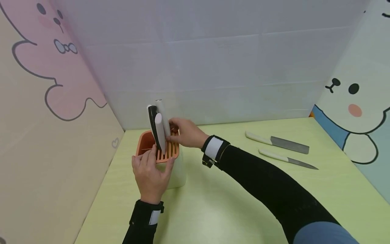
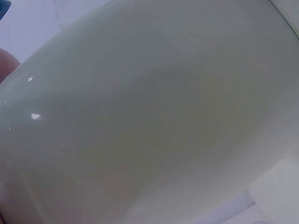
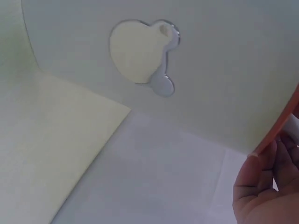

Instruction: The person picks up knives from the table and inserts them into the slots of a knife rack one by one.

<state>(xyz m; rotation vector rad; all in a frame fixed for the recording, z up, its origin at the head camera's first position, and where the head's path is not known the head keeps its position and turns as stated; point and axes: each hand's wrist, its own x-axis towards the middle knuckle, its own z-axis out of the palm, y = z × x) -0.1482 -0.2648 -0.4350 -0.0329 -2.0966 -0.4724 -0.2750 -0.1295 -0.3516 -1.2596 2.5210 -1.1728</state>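
A pale knife holder (image 1: pixel 178 176) with an orange slotted top (image 1: pixel 172 154) stands on the table. My left hand (image 1: pixel 150 176) grips its front at the rim, fingers over the left side and thumb toward the right corner. The holder's pale wall (image 2: pixel 159 112) fills the left wrist view. At the back right of the rim, my right hand (image 1: pixel 189 132) pinches low on a tall white-handled knife (image 1: pixel 163 117). Beside it stand a black handle (image 1: pixel 153 122) and a nearer white handle (image 1: pixel 159 130). Fingers (image 3: pixel 247 175) of the right hand show at the orange rim in the right wrist view.
To the right lie a cleaver (image 1: pixel 287 144) and a pointed knife (image 1: pixel 301 164), both white-handled, with blades facing right. A white back wall (image 1: pixel 213 67) rises behind the table (image 1: pixel 210 203). Side panels with cartoon animals stand left and right.
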